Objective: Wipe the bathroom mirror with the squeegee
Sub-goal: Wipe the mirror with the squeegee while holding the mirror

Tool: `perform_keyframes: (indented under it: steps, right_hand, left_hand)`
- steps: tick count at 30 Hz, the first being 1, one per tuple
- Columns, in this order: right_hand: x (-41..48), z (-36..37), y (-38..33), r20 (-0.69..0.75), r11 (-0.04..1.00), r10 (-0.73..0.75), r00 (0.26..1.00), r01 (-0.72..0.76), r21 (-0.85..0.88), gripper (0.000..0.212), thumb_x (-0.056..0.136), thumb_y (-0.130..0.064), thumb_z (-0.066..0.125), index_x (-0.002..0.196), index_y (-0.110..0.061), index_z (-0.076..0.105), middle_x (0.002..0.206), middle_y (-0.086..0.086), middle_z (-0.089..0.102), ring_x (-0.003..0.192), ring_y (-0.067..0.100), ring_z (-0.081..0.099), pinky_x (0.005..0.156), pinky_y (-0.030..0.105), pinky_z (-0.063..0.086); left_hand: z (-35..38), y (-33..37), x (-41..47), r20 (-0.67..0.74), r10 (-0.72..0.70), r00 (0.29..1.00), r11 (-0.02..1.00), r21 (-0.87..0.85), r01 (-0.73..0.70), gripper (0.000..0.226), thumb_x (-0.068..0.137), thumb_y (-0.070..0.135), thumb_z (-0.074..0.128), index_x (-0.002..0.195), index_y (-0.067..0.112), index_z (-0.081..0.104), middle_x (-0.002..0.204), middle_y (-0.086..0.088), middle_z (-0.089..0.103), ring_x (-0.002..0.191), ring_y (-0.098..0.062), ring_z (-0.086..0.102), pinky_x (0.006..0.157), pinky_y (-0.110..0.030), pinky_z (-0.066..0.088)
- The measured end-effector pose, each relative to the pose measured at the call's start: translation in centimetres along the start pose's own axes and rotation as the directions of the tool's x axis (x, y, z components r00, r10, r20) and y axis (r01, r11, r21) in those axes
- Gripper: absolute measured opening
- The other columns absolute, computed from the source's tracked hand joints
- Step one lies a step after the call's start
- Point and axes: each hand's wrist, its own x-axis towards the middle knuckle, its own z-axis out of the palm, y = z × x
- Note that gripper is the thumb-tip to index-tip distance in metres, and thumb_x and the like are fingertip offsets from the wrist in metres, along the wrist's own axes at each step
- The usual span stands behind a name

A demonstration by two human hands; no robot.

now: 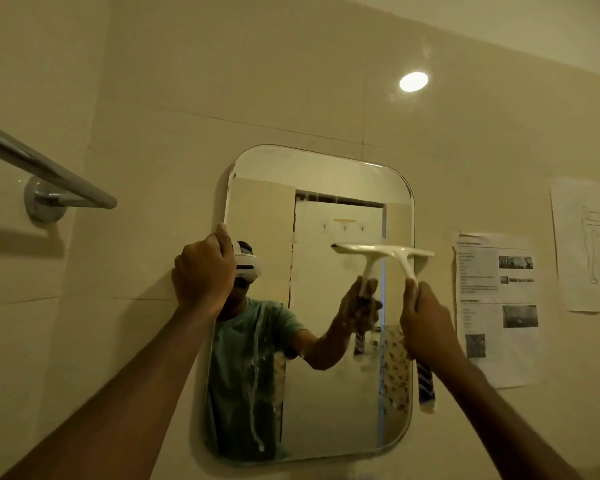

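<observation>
The left hand (201, 271) grips the left edge of the mirror (323, 174) below its upper corner, probably to steady it. The right hand (426, 323) closes around the handle of the squeegee (385, 252). The blade lies level on the glass at the right edge, likely set for a downward stroke.

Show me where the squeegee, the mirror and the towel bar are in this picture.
squeegee (395, 251): head view, on the white blade head, above the handle.
mirror (321, 173): head view, on the bare glass near the top edge.
towel bar (49, 171): head view, midway along the metal rod.
</observation>
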Motion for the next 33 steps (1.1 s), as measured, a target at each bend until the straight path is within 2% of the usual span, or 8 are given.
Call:
perform_keyframes:
  steps: [4, 9, 13, 15, 18, 24, 28, 33]
  right_hand:
    - [0.9, -2.2, -1.5, -0.006, 0.990, 0.101, 0.995, -0.100, 0.103, 0.032, 0.102, -0.039, 0.031, 0.099, -0.011, 0.046, 0.078, 0.008, 0.053, 0.057, 0.016, 0.049, 0.044, 0.027, 0.041]
    - [6.8, -5.1, -5.1, -0.036, 0.963, -0.003, 0.999, 0.012, 0.268, 0.029, 0.100, -0.029, 0.039, 0.106, -0.005, 0.053, 0.086, 0.011, 0.054, 0.060, 0.016, 0.052, 0.052, 0.028, 0.046]
    - [7.9, -5.1, -4.9, 0.061, 0.913, -0.087, 0.994, 0.055, 0.403, 0.031, 0.101, -0.038, 0.041, 0.123, -0.017, 0.049, 0.080, 0.012, 0.056, 0.056, 0.019, 0.057, 0.049, 0.030, 0.053]
    - [7.4, -4.1, -4.0, 0.064, 0.937, -0.092, 0.994, 0.065, 0.344, 0.033, 0.101, -0.043, 0.036, 0.124, -0.022, 0.044, 0.076, 0.012, 0.053, 0.053, 0.019, 0.054, 0.044, 0.028, 0.050]
    - [5.3, -1.7, -1.7, -0.039, 0.984, -0.090, 0.995, 0.095, 0.152, 0.030, 0.101, -0.042, 0.030, 0.108, -0.016, 0.042, 0.070, 0.006, 0.050, 0.047, 0.015, 0.050, 0.036, 0.021, 0.045]
    - [-3.2, 1.7, 3.7, -0.040, 0.997, 0.029, 0.999, -0.026, 0.079, 0.027, 0.100, -0.040, 0.032, 0.091, -0.016, 0.041, 0.064, 0.005, 0.053, 0.047, 0.015, 0.050, 0.039, 0.030, 0.048]
    - [-1.2, -1.0, 0.5, -0.074, 0.982, 0.036, 0.997, -0.022, 0.185, 0.024, 0.101, -0.036, 0.037, 0.091, -0.015, 0.044, 0.069, 0.003, 0.049, 0.050, 0.012, 0.046, 0.036, 0.018, 0.042]
    - [5.8, -3.0, -4.9, -0.098, 0.944, -0.091, 0.991, 0.117, 0.307, 0.025, 0.101, -0.031, 0.037, 0.110, -0.009, 0.047, 0.078, 0.007, 0.051, 0.054, 0.015, 0.048, 0.044, 0.026, 0.044]
  left_hand:
    - [0.0, 0.1, -0.1, -0.015, 0.016, 1.000, 1.000, 0.009, -0.016, 0.065, 0.104, 0.039, 0.026, 0.069, 0.002, 0.065, 0.059, -0.015, 0.064, 0.052, -0.030, 0.062, 0.049, -0.026, 0.042]
    - [-0.1, 0.2, -0.1, -0.011, 0.015, 1.000, 1.000, 0.020, -0.015, 0.065, 0.104, 0.041, 0.025, 0.070, 0.002, 0.065, 0.061, -0.016, 0.065, 0.054, -0.030, 0.063, 0.051, -0.027, 0.045]
    - [-0.2, 0.4, -0.1, -0.011, 0.001, 1.000, 0.999, 0.041, -0.001, 0.065, 0.104, 0.040, 0.024, 0.074, 0.001, 0.067, 0.065, -0.018, 0.066, 0.059, -0.034, 0.064, 0.053, -0.028, 0.040]
    - [-0.1, 0.4, -0.1, -0.017, 0.007, 1.000, 0.999, 0.045, -0.006, 0.065, 0.104, 0.039, 0.024, 0.075, 0.001, 0.067, 0.066, -0.018, 0.066, 0.059, -0.033, 0.064, 0.053, -0.028, 0.038]
    - [0.1, 0.3, -0.1, -0.022, -0.001, 1.000, 0.999, 0.049, 0.002, 0.065, 0.104, 0.040, 0.024, 0.074, 0.002, 0.067, 0.065, -0.016, 0.066, 0.058, -0.032, 0.064, 0.052, -0.027, 0.037]
    - [0.2, 0.4, -0.4, -0.048, 0.001, 0.999, 0.998, 0.059, 0.002, 0.064, 0.104, 0.039, 0.025, 0.071, 0.002, 0.065, 0.061, -0.017, 0.064, 0.054, -0.034, 0.063, 0.050, -0.027, 0.036]
    - [0.2, 0.3, -0.6, -0.050, 0.000, 0.999, 0.999, 0.053, 0.003, 0.064, 0.104, 0.040, 0.024, 0.069, 0.002, 0.064, 0.060, -0.016, 0.063, 0.053, -0.033, 0.062, 0.050, -0.026, 0.038]
    - [0.1, 0.4, -0.5, -0.041, -0.017, 0.999, 0.998, 0.062, 0.020, 0.065, 0.104, 0.041, 0.025, 0.071, 0.002, 0.065, 0.064, -0.019, 0.065, 0.057, -0.037, 0.063, 0.051, -0.030, 0.043]
